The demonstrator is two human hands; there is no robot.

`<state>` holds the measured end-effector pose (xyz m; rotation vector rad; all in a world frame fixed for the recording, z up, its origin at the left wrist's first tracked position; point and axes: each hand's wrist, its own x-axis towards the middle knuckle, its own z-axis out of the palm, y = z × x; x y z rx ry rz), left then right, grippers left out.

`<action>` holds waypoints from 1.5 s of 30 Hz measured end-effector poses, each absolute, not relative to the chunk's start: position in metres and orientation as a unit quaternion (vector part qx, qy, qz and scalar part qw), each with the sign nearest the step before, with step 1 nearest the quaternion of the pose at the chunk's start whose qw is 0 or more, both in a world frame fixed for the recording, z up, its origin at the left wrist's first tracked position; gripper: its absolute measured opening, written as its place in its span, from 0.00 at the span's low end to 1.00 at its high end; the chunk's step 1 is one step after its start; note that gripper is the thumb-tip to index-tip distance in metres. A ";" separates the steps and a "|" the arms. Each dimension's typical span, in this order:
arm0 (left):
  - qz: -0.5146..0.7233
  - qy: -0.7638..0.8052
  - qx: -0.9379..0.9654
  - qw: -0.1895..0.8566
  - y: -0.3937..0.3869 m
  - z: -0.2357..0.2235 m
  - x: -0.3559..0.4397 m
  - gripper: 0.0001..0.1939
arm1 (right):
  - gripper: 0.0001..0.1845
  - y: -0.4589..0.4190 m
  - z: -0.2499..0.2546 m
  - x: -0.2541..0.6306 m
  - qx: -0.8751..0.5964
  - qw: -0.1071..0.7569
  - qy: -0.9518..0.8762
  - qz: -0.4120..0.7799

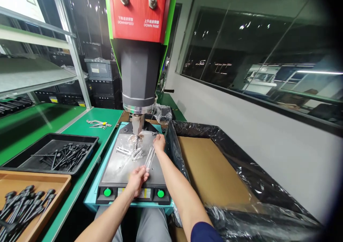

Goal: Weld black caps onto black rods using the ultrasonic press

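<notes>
Stretched between my two hands is a clear plastic strip, thin and shiny; whether it is film or a flat bag I cannot tell. Its near end is pinched by my left hand, low over the front of the metal plate. My right hand closes on the far end, at the plate's right side. Left of the strip, several small clear and whitish pieces lie on the plate. Just above them the metal tool head of the red and green press points down.
Two green buttons sit on the machine's front edge. On the left, a black tray and an orange tray hold black long-stemmed parts. Pliers and hex keys lie behind. At right stands a box lined with black plastic, cardboard inside.
</notes>
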<state>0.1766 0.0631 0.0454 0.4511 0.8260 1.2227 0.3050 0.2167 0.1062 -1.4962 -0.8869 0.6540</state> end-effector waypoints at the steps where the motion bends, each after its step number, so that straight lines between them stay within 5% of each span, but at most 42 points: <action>1: 0.543 0.374 0.212 0.721 0.061 0.045 0.178 0.12 | 0.08 0.218 0.106 0.306 -0.647 0.595 -0.393 0.269; 7: 0.471 0.400 0.280 0.734 0.053 0.038 0.172 0.20 | 0.08 0.217 0.102 0.309 -0.655 0.586 -0.427 0.215; 14: 0.466 0.445 0.282 0.711 0.043 0.022 0.107 0.17 | 0.09 0.217 0.103 0.321 -0.634 0.581 -0.457 0.228; 19: 0.537 0.413 0.182 0.713 0.087 0.057 0.051 0.13 | 0.10 0.212 0.097 0.321 -0.623 0.568 -0.462 0.276; 24: 0.443 0.374 0.210 0.788 0.132 0.096 0.048 0.21 | 0.12 0.212 0.099 0.318 -0.613 0.559 -0.462 0.314; 29: 0.548 0.429 0.204 0.688 0.158 0.112 0.067 0.12 | 0.13 0.213 0.106 0.321 -0.602 0.554 -0.463 0.341; 35: 0.645 0.444 0.231 0.577 0.170 0.120 0.059 0.18 | 0.11 0.208 0.113 0.329 -0.582 0.551 -0.467 0.373; 45: 0.648 0.462 0.254 0.550 0.155 0.135 0.029 0.12 | 0.14 0.195 0.130 0.338 -0.546 0.546 -0.456 0.443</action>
